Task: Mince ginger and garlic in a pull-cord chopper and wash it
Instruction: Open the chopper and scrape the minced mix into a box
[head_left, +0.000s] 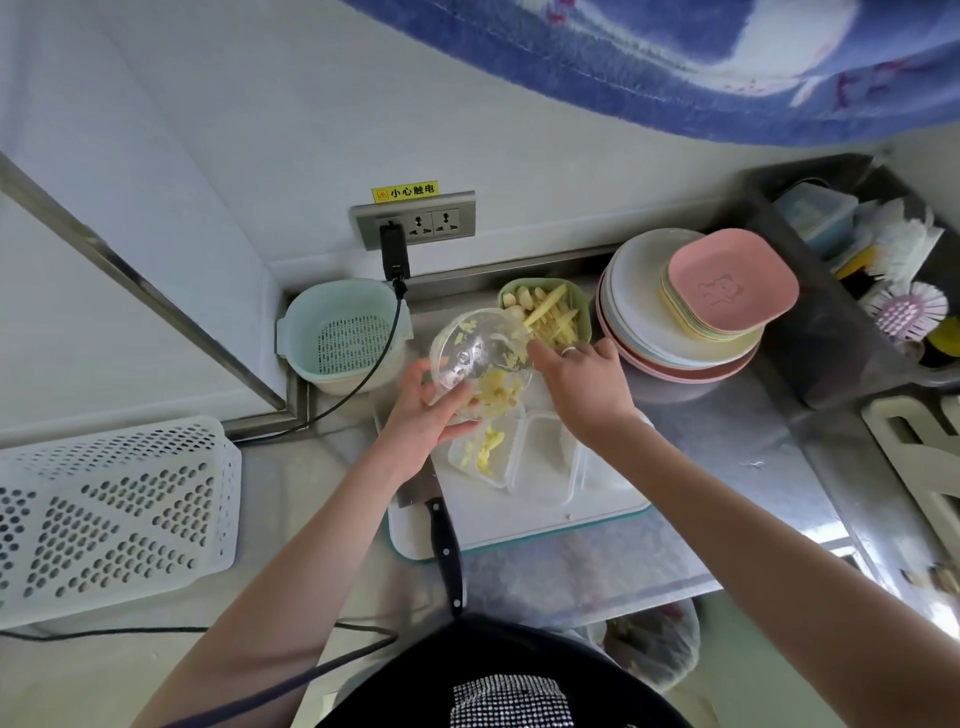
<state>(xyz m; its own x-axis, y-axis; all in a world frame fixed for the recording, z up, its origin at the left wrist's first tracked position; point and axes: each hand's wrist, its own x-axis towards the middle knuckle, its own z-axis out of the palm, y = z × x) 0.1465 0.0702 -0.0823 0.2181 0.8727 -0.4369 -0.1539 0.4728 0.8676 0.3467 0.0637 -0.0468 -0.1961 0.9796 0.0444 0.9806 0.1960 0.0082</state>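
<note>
My left hand (418, 415) grips the clear chopper bowl (475, 358), which is tipped over a clear plastic container (480, 449). Yellow minced ginger and garlic cling inside the bowl, and some lies in the container. My right hand (582, 379) reaches into the bowl's mouth; what its fingers hold is hidden. Behind them, a green dish (576, 301) holds ginger strips and garlic cloves. A second clear container (545, 457) stands beside the first on the white cutting board (519, 525).
A black-handled knife (447, 551) lies on the board's left edge. A stack of plates (691, 317) stands at the right, a green strainer basket (343, 332) at the back left, and a white perforated basket (109, 514) at the left. A cable runs from the wall socket (415, 221).
</note>
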